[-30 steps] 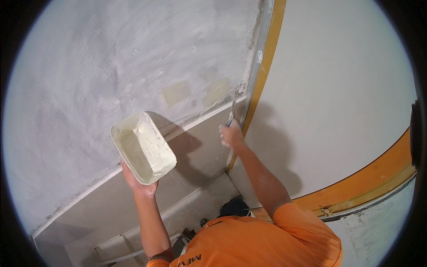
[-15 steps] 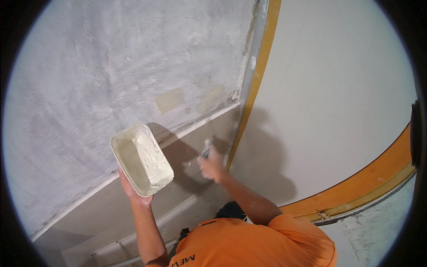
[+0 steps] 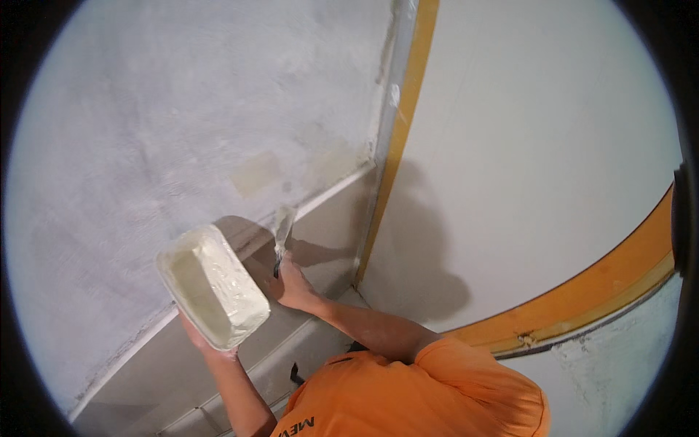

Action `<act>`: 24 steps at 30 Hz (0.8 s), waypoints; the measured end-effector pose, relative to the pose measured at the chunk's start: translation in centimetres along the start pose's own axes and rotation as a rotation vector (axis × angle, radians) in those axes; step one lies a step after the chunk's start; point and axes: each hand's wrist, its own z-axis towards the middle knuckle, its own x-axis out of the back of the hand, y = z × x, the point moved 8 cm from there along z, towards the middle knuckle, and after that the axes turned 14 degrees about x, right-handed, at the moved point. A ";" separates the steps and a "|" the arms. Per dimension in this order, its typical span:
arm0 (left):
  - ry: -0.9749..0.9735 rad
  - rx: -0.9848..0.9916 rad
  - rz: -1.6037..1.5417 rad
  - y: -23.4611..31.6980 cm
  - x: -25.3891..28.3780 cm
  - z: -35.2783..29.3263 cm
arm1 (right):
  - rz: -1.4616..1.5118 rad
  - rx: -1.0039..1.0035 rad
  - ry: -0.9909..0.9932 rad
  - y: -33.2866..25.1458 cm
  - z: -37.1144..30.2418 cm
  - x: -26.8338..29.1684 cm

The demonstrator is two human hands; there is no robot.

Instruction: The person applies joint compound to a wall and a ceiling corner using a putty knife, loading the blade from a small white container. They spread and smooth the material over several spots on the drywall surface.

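Resting on my left hand [image 3: 206, 347] is a whitish rectangular tub [image 3: 194, 282], tipped so its inside shows. Cream-coloured filler [image 3: 237, 295] coats one side of it. The tub hides most of the fingers beneath. To the right of the tub, my right hand [image 3: 293, 287] is closed around the dark handle of a putty knife [image 3: 284, 227]. Its blade points up and away, apparently smeared with filler. A gap separates the knife from the tub. Behind both stands a grey plastered wall [image 3: 145, 124] with a pale filled patch [image 3: 255, 175].
A white ledge-like edge [image 3: 335, 188] runs along the bottom of the plastered wall, above a beige lower strip [image 3: 331, 233]. At right rises a smooth pale panel [image 3: 539, 146], bordered by a yellow-ochre strip [image 3: 408, 109] and an orange curved band [image 3: 582, 291].
My right hand has brought the putty knife leftward, from near the corner to beside the tub. In the picture, the tub sits slightly lower and farther left; the whole view has shifted a little.
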 end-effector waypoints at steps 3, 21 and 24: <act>0.008 0.024 -0.022 -0.8 -0.8 0.3 | 0.006 -0.205 -0.055 1.6 -3.8 6.2; -0.028 0.211 0.020 -3.1 -2.1 1.9 | 0.421 -0.259 0.605 7.9 -0.9 27.0; -0.051 0.239 0.020 -3.3 -2.3 1.9 | 0.293 -0.317 0.569 9.4 -0.5 27.3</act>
